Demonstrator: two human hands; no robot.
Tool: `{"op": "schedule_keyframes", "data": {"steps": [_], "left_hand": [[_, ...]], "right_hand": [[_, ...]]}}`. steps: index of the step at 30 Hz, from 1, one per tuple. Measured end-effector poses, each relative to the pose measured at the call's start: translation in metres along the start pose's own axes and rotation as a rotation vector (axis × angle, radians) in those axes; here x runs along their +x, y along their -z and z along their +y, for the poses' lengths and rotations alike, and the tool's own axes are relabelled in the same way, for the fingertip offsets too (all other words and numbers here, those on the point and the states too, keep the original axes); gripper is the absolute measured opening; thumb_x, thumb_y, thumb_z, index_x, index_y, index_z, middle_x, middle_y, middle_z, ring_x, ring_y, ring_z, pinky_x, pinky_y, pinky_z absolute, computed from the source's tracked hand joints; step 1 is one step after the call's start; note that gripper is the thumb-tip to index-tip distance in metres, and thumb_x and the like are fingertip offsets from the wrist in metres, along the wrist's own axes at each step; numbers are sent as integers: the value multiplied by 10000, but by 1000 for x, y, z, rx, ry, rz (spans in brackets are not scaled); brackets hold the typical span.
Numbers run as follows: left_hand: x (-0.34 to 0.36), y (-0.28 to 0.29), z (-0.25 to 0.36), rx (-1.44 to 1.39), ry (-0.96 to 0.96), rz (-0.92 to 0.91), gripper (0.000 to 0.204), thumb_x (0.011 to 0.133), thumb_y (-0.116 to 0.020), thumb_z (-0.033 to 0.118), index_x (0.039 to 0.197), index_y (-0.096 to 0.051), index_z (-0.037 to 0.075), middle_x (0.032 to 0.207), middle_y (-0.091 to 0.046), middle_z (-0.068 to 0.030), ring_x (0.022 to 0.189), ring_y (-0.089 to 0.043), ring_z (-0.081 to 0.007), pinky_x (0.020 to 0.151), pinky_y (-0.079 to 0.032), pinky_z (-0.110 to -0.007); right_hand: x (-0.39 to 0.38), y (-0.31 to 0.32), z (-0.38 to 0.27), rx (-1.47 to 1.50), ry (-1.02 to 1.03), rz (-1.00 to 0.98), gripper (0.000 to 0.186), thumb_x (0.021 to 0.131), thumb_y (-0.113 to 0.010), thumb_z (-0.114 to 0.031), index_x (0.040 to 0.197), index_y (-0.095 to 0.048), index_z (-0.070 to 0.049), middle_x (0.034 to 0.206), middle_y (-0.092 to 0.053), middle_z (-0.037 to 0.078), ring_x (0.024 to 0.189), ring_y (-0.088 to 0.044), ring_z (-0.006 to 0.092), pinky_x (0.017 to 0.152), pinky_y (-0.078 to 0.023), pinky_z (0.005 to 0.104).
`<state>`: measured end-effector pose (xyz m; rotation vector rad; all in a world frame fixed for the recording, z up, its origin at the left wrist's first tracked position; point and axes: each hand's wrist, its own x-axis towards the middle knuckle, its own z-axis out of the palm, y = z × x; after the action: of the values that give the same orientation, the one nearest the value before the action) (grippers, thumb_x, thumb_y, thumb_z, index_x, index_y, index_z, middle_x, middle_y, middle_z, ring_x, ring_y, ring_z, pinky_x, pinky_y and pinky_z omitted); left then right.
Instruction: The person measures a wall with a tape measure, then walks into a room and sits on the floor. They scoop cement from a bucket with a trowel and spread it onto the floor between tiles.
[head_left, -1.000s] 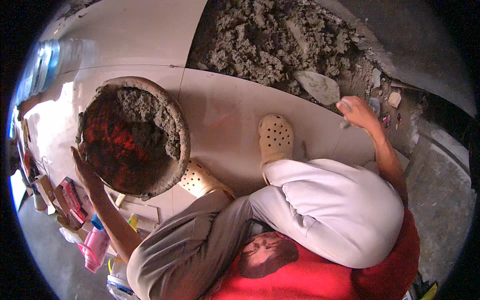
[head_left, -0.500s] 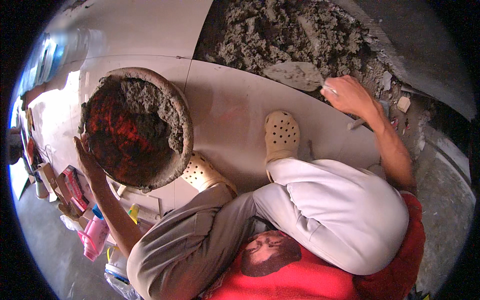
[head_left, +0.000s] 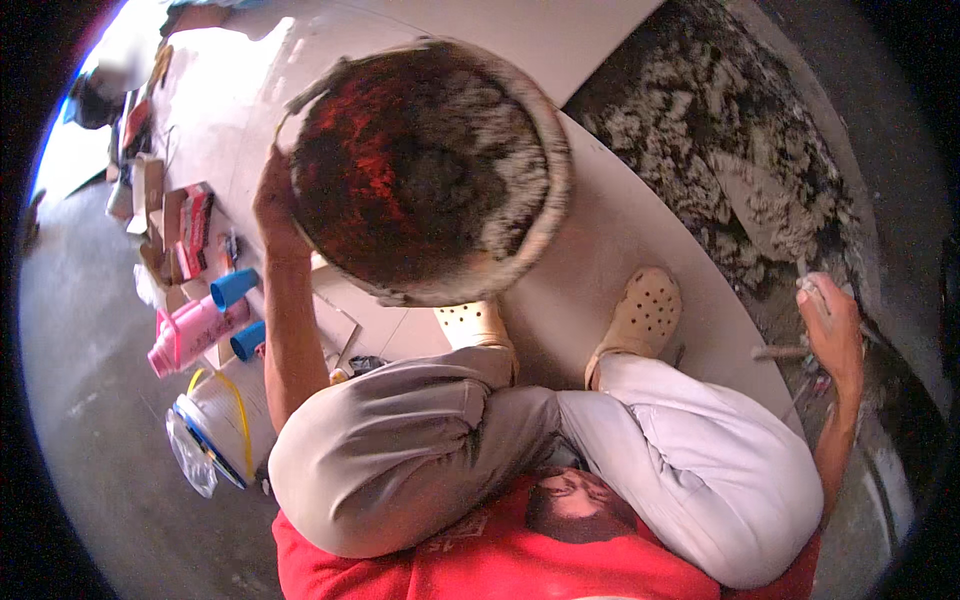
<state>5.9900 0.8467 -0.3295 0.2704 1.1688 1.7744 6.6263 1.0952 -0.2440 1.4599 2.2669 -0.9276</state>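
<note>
A round bucket [head_left: 556, 215], its inside smeared red and dark, has grey mortar [head_left: 515, 170] clinging along its right side. It stands out in front of my left shoe. My left hand [head_left: 283, 205] is closed on the bucket's left edge, its fingers partly hidden behind the rim. Off to the right, my right hand [head_left: 832, 322] grips a trowel [head_left: 757, 205] by its handle. The trowel's mortar-coated blade lies over the bed of rough grey mortar [head_left: 680, 120], beyond the edge of the pale floor tile [head_left: 590, 225].
A wooden tool handle [head_left: 780, 352] lies beside my right hand. To the left are a pink flask [head_left: 195, 335], blue cups [head_left: 234, 288], cardboard boxes [head_left: 195, 230] and a white bucket [head_left: 220, 420] with a yellow handle. My tan clogs [head_left: 640, 310] rest on the tile.
The view has turned, shifting the scene. My left hand has brought the bucket rightward and farther forward relative to my shoes. The trowel has gone from the tile's edge onto the mortar bed.
</note>
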Motion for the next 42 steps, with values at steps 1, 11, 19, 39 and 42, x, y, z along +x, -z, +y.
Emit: {"op": "schedule_keyframes", "data": {"steps": [1,11,19,39,42], "left_hand": [[-6,-16,4,-50,70,-80,373,1053,-418,299,1168,-614,4,1066,-697,-124,951,-665,-229,877,-542,-382],[-34,-182,-9,150,-16,318,238,1038,-477,244,1040,-585,32,873,-665,-73,751,-658,-165,712,-566,-297],[-46,-179,-19,161,-166,305,217,1024,-518,229,1058,-587,26,920,-667,-68,803,-648,-141,734,-552,-284],[-36,-196,-29,276,-250,253,261,997,-581,247,1080,-608,1,924,-647,-43,816,-585,-105,761,-482,-248],[-39,-190,-28,272,-237,289,274,995,-580,242,1111,-607,-5,962,-645,-66,854,-599,-134,794,-490,-271]], "right_hand": [[5,0,-17,58,155,97,325,945,-591,-219,1154,-599,30,981,-639,194,839,-619,278,774,-471,361],[76,26,-195,-495,639,360,308,950,-600,-202,1191,-560,-16,927,-606,153,848,-635,363,746,-516,440],[146,-19,-222,-531,727,86,271,974,-555,-255,1058,-551,2,844,-616,238,827,-654,410,676,-530,497],[121,-79,-220,15,823,-379,256,935,-584,-213,973,-597,40,744,-602,285,754,-598,493,626,-477,513],[115,-78,-227,-22,775,-388,270,938,-582,-217,968,-591,51,795,-609,297,802,-603,490,668,-472,525]]}}
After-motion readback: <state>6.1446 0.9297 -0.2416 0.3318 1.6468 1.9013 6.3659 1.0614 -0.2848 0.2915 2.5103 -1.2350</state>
